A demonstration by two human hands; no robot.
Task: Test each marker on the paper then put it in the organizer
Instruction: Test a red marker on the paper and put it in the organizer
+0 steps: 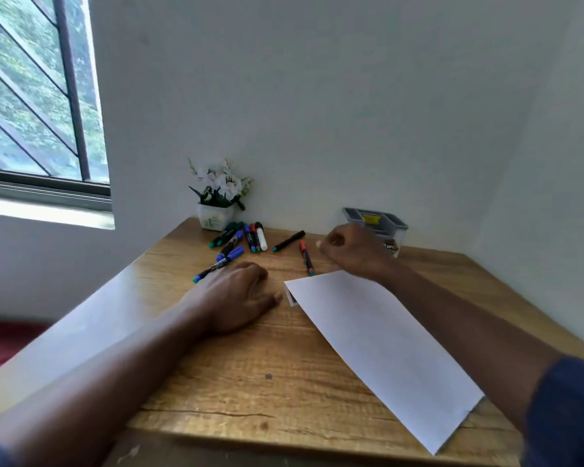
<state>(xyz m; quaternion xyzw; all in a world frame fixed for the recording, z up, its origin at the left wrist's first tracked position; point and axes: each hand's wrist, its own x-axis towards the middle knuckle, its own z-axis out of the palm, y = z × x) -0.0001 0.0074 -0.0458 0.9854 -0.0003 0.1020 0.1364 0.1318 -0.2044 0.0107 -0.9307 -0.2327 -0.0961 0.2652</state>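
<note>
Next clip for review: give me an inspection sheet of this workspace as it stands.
Surface: wooden table, with a dark spot near the front.
Job's things: white paper lies at right; markers heaped near the far edge, with a black marker and a red marker apart from them; grey organizer against the wall.
Clutter: flower pot at the far edge.
Hands: left hand rests flat on the table beside a blue marker; right hand raised before the organizer, fingers curled, blurred, contents unclear.
Cables: nothing seen.
Surroundings: white wall; barred window at left.
</note>
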